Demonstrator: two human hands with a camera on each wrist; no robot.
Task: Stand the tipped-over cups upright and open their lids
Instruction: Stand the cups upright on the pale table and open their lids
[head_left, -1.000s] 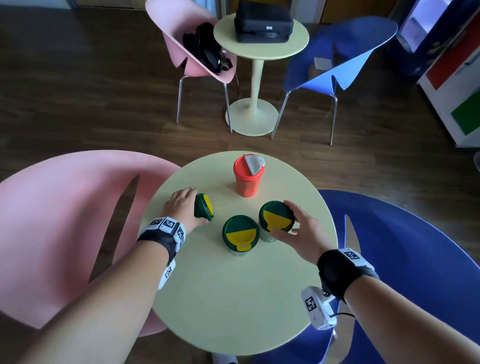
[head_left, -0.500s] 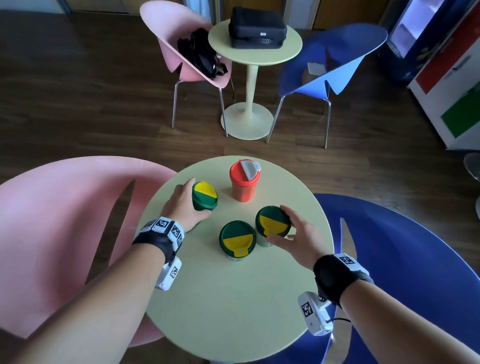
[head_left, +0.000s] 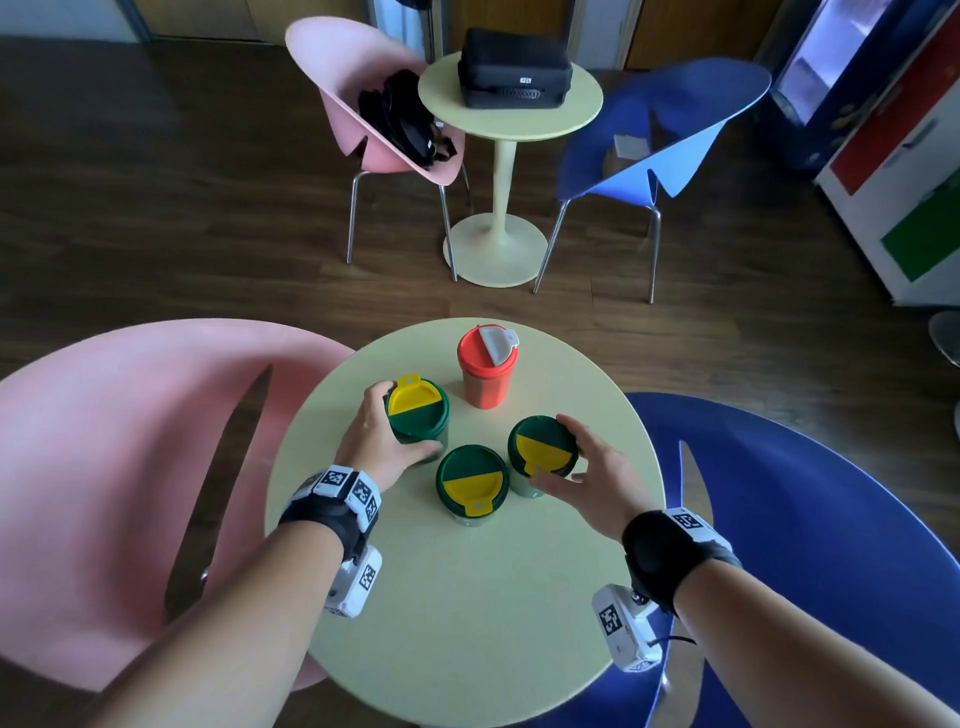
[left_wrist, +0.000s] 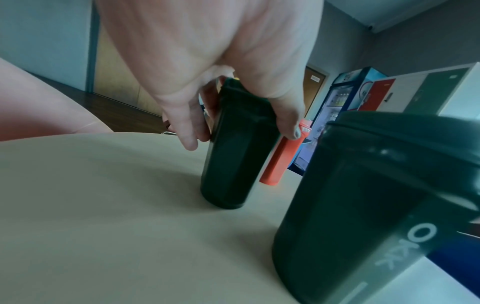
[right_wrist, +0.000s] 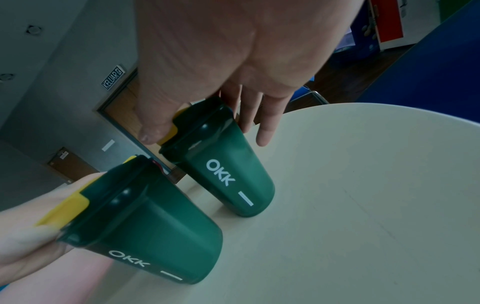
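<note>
My left hand (head_left: 375, 441) has its grip wrapped round the left green cup (head_left: 418, 415), upright on the round surface (head_left: 467, 613), base down, yellow flap lid shut. Right hand (head_left: 597, 475) pinches the right green cup (head_left: 543, 449) at the rim, thumb on the yellow flap, fingers behind. Middle green cup (head_left: 471, 483) stands btwn them, lid shut. Orange cup (head_left: 487, 371) upright further back, white flap raised.

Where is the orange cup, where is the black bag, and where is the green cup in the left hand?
orange cup (head_left: 484, 384): head view, on its orange side wall.
black bag (head_left: 514, 62): head view, on its top, on the far table.
green cup in the left hand (head_left: 422, 423): head view, on the lid's green half.
</note>
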